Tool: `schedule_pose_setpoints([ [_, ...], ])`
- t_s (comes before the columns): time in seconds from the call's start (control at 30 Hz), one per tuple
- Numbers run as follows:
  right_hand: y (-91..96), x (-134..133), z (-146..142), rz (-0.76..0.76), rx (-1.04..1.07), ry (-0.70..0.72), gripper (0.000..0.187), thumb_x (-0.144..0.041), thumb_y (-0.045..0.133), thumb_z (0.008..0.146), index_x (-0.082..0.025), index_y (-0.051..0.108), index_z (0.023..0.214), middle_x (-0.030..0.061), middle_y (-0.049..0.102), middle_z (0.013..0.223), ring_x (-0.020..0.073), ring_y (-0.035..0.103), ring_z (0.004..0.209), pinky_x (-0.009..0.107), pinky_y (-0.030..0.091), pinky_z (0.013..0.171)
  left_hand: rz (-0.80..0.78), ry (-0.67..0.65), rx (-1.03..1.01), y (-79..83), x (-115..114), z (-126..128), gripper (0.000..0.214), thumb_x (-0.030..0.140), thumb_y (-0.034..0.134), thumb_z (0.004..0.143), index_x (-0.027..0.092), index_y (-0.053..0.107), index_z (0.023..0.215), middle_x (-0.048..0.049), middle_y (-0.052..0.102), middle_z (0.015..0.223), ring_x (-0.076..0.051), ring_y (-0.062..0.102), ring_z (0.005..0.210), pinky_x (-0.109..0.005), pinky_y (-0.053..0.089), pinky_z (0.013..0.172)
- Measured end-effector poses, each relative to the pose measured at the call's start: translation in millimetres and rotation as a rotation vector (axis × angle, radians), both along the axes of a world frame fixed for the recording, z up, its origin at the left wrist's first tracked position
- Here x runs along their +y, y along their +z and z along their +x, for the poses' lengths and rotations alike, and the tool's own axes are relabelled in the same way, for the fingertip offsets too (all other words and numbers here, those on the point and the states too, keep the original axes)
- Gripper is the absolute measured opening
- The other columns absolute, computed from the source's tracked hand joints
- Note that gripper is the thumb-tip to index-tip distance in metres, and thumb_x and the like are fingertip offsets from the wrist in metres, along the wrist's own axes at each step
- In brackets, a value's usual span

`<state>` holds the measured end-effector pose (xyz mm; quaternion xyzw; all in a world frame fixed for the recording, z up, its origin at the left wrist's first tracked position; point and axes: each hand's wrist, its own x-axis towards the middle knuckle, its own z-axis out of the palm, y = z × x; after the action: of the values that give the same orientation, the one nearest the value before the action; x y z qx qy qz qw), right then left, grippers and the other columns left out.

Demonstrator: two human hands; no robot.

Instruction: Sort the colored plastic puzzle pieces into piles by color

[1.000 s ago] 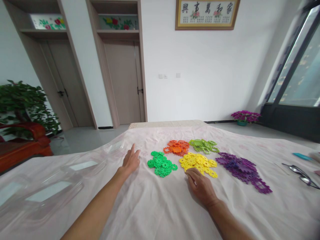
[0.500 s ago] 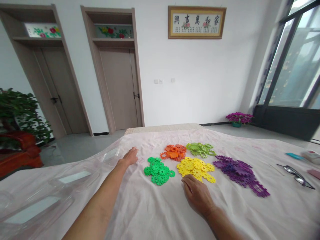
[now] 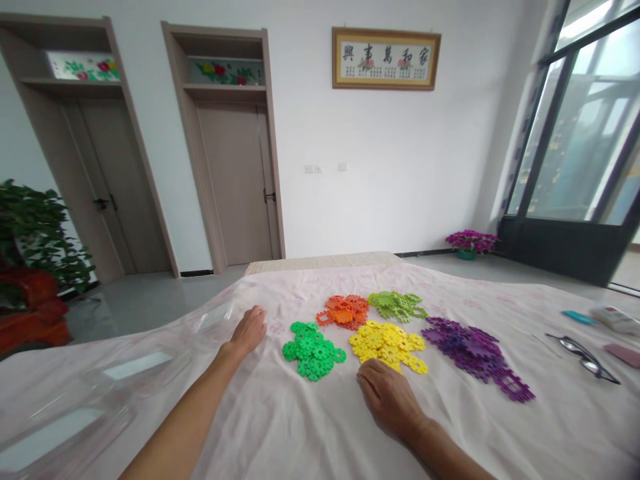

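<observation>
My left hand (image 3: 250,328) rests on the cloth beside a clear plastic box (image 3: 216,317), its fingers stretched forward and nothing seen in them. My right hand (image 3: 386,393) is curled at the near edge of a pile of yellow notched discs (image 3: 384,341); its fingertips point down, so anything inside is hidden. Between the hands lies a pile of green round notched discs (image 3: 313,351). Behind are orange notched pieces (image 3: 345,311) and lime-green ones (image 3: 397,305). Purple square-edged pieces (image 3: 467,348) spread out to the right.
More clear plastic boxes (image 3: 137,365) stand at the left on the pale, wrinkled cloth (image 3: 280,427). Glasses (image 3: 585,357), a blue flat item (image 3: 579,317), a pinkish flat item (image 3: 623,355) and a whitish box (image 3: 616,320) lie at the far right.
My left hand has turned a little and its fingers look less extended. The view has tilted and shifted slightly. My right hand stays by the yellow pile, and the piles look unchanged.
</observation>
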<state>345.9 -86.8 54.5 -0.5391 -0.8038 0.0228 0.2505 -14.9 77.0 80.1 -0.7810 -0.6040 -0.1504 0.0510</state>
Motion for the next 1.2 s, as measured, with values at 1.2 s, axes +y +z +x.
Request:
schedule_pose_setpoints([
  [1.2,11.2,37.7,-23.4,-0.052,0.13,0.078,0.03,-0.024,0.045,0.095,-0.025,0.066,0.116,0.0046,0.07,0.101,0.0174,0.066,0.084,0.029,0.048,0.075,0.434,-0.011,-0.356,-52.9,-132.2,4.7,0.021,0.021,0.05,0.093,0.024,0.065,0.107,-0.0077,0.062,0.111,-0.023,0.062,0.108,-0.041,0.054,0.097],
])
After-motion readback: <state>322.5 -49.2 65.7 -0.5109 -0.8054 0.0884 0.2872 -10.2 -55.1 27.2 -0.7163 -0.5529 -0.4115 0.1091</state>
